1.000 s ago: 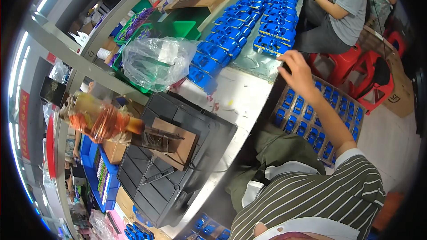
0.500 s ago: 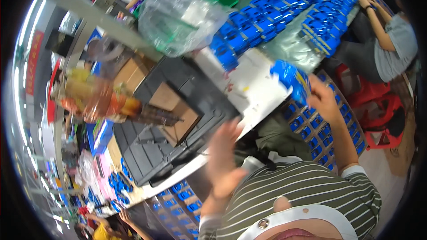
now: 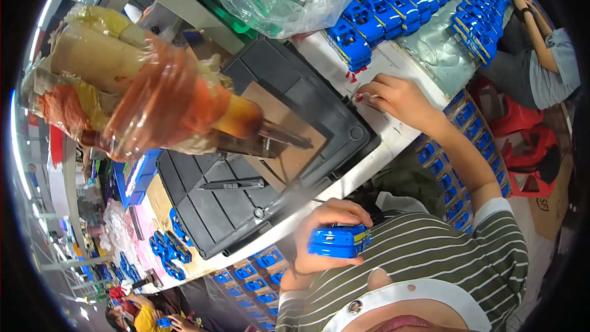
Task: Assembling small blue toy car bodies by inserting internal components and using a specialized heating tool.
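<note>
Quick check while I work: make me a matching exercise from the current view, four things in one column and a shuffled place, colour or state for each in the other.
1. Left hand
2. Right hand
3. Plastic bag
4. Stools

A. Bright red, toward the right of the picture
B. Wrapped around a blue toy car body
C. See-through and crumpled
D. At the white tabletop, fingers near small red pieces

Pairs: 1-B, 2-D, 3-C, 4-A

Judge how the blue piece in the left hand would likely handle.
The blue piece is probably stiff, showing no bend in the left hand. Its glossy highlights suggest a fairly slippery surface. It may be light, being held one-handed.
</note>
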The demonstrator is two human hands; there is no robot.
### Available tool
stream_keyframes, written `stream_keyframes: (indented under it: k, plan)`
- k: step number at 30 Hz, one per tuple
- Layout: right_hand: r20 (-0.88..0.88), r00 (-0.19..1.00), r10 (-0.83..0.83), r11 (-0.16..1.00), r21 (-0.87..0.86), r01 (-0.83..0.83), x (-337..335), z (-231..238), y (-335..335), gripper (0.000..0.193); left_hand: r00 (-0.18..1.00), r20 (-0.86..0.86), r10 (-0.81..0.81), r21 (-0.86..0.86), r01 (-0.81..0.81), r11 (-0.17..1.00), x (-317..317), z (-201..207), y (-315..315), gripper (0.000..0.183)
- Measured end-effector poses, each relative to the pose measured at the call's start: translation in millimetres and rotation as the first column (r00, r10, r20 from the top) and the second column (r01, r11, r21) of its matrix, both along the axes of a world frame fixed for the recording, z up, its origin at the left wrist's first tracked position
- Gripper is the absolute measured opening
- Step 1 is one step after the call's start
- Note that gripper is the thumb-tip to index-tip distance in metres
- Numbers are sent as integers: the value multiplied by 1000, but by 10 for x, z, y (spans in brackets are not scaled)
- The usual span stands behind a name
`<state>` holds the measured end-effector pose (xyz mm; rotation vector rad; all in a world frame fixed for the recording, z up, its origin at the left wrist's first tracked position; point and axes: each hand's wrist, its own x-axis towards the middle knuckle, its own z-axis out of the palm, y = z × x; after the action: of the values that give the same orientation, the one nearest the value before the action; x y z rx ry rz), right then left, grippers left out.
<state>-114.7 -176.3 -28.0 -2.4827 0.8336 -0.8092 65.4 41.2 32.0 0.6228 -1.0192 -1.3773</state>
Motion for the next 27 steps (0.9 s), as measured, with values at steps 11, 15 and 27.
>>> stream_keyframes:
  k: [11,15,27]
  plan:
    - [117,986,-117,989,104,105,108,-237,-142,12,946,322,-39,36,29,999,165,144,-91,46]
    - [452,826,-336,692,714,-109,-33,-18,56,15,966,259,25,90,-49,995,-115,17,-176,45]
    - [574,755,-318,495,779,-385,-433,675,806,19,940,327,99,200,-171,965,-673,-24,-299,40]
